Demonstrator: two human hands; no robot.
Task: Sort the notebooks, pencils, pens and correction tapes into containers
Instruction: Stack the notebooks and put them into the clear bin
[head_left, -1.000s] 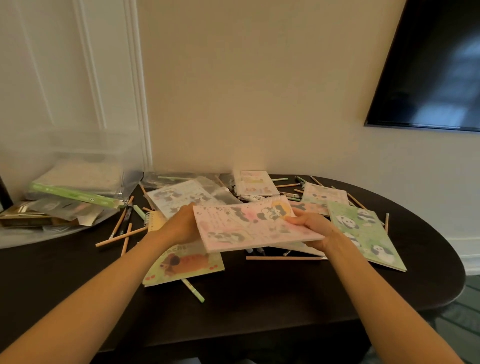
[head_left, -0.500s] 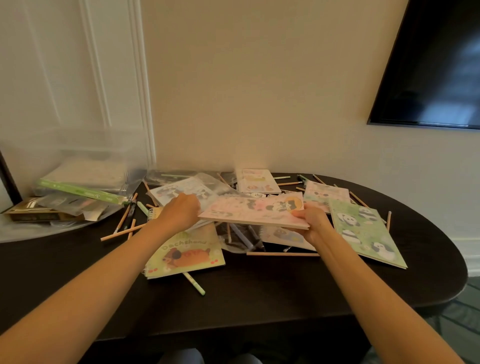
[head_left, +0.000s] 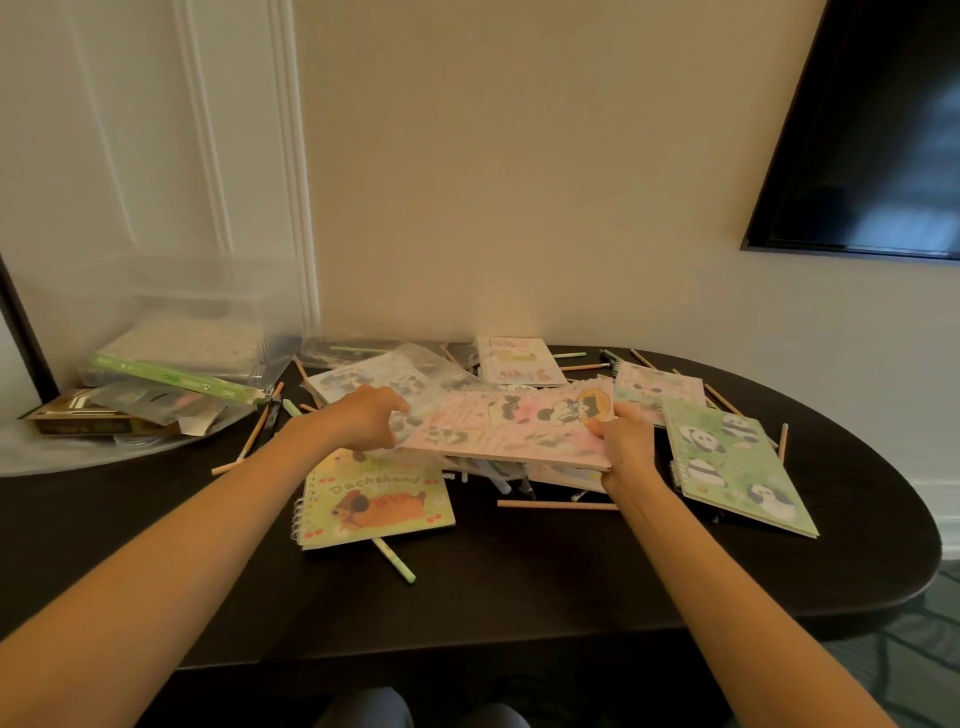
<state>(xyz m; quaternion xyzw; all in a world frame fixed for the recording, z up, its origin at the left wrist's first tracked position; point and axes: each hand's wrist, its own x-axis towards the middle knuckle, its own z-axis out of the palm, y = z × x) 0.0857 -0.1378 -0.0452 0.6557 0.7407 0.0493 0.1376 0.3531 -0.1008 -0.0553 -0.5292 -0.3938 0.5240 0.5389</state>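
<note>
My hands hold one book between them. My right hand (head_left: 626, 441) grips the right edge of the pink notebook (head_left: 509, 431), thumb on the cover and fingers underneath. My left hand (head_left: 363, 421) has its fingers curled at the book's left corner, pinching it as far as the blur lets me tell. The book sits level, just above the heap in the middle of the table (head_left: 519, 587). I think two hands suit it because the cover is broad and thin, and held flat it won't drag the loose things lying beneath it.

Under and around it are a crinkled clear plastic bag (head_left: 415, 371), the yellow dachshund notebook (head_left: 374, 499), the green panda notebook (head_left: 737, 462) to the right, and another pink notebook at the back (head_left: 519, 361). A pencil (head_left: 556, 504) lies just below my right hand and a green pen (head_left: 396, 559) pokes out from under the dachshund book. The clear container (head_left: 208, 312) stands at the far left with flat things already in it. That looks like the notebooks' place, so I expect to carry this one left.
</note>
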